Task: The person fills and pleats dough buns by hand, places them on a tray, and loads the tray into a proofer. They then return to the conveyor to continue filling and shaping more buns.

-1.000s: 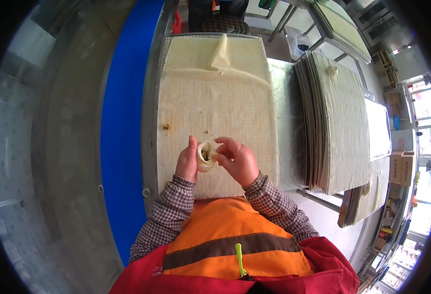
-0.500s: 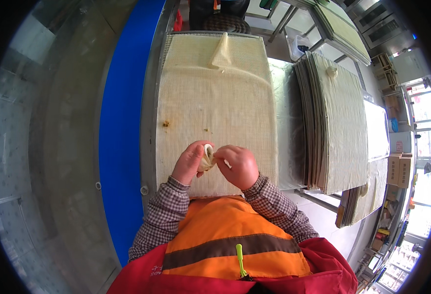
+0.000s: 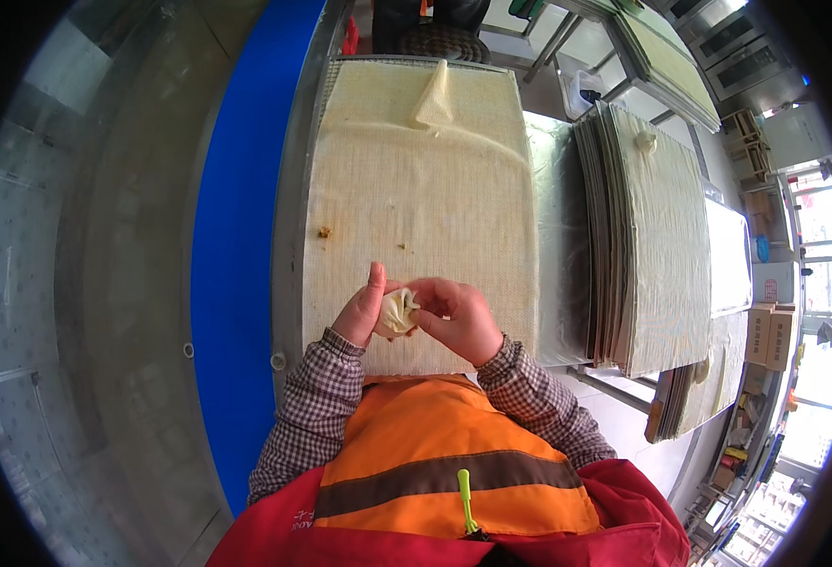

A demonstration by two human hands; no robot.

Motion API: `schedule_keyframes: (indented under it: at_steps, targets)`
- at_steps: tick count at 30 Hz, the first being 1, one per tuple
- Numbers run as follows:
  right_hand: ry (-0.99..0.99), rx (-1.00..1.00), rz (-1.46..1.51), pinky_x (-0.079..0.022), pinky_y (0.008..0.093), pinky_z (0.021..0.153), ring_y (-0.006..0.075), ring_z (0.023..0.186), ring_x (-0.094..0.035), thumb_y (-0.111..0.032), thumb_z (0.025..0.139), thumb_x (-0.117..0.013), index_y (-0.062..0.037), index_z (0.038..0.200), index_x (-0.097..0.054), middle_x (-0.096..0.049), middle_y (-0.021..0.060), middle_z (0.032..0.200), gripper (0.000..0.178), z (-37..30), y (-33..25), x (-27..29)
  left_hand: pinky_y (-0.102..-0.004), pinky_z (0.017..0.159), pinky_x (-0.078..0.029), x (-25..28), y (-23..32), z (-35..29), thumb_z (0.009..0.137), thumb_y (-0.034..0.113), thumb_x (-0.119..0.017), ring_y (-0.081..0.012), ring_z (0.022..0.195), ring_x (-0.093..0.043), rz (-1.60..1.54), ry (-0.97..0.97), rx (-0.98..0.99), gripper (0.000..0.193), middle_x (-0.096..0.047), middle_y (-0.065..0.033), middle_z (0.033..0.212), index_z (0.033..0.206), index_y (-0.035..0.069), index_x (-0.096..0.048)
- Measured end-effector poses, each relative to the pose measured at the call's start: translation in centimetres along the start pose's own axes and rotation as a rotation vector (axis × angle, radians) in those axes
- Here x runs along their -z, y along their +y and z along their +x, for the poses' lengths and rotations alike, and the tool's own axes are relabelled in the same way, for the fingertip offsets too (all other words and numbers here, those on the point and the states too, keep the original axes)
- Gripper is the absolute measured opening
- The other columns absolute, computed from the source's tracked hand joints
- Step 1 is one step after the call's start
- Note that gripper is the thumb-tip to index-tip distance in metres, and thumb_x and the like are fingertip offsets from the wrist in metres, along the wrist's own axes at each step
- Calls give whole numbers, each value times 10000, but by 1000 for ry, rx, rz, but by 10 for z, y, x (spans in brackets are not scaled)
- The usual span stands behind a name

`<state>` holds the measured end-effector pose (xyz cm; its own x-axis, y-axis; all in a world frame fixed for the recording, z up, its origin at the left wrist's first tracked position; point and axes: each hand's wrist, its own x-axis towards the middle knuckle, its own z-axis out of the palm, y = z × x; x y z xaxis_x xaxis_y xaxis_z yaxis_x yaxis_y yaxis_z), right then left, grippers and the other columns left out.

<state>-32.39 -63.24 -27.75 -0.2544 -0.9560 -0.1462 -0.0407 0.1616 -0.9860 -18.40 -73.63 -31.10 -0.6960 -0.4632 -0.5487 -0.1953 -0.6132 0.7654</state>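
A small round bun of pale dough (image 3: 396,313), its top gathered into pleats, is held between my hands over the cloth-covered tray. My left hand (image 3: 360,310) cups it from the left, with the thumb raised off it. On the other side, my right hand (image 3: 459,319) pinches the pleated dough rim with thumb and fingertips. Filling inside the bun is hidden from sight. Beneath them lies the beige cloth (image 3: 416,189), with a brown crumb (image 3: 324,232) and a smaller dark speck on it.
At the far edge, a corner of the cloth (image 3: 435,102) is folded up. A blue strip (image 3: 236,227) runs along the left. To the right stand a metal surface (image 3: 560,236) and a stack of cloth-covered trays (image 3: 662,246). A person's dark-clothed legs (image 3: 416,24) show beyond the table.
The bun's opening, seen earlier, has been drawn together into pleats. My left thumb has lifted away from the dough. My right fingers have stayed pinched at its rim.
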Motion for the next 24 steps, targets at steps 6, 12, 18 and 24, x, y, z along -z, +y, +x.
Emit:
schedule_keyframes:
  at_steps: [6, 12, 18, 24]
  targets:
    - [108, 493, -555, -499, 276, 570, 158, 641, -613, -27, 755, -674, 11, 975, -620, -621, 85, 749, 229, -1, -2, 0, -235, 457, -447, 6, -1, -10, 882, 690, -279, -111, 681, -606, 215, -176, -240, 721, -604, -50, 798, 1086, 48, -536]
    - [110, 203, -289, -493, 272, 565, 179, 619, -602, -17, 746, -675, -5, 932, -625, -615, 91, 741, 192, -7, -3, -2, -197, 472, -427, -6, -9, -4, 891, 652, -362, -62, 640, -567, -70, -98, -217, 656, -598, -33, 747, 1061, 47, -550]
    - [109, 486, -498, -507, 293, 561, 222, 635, -618, 5, 750, -654, -5, 898, -612, -620, 104, 751, 154, -5, -2, 2, -219, 509, -454, -1, -4, -13, 903, 643, -350, -84, 645, -571, 314, -124, -309, 649, -589, -29, 763, 1015, 38, -559]
    - [97, 409, -442, -505, 327, 547, 254, 646, -622, -4, 735, -654, -14, 841, -596, -625, 114, 774, 121, -5, -6, 2, -214, 483, -446, -11, -11, -3, 880, 654, -388, -90, 624, -578, 45, -46, -221, 638, -590, -29, 782, 1021, 51, -544]
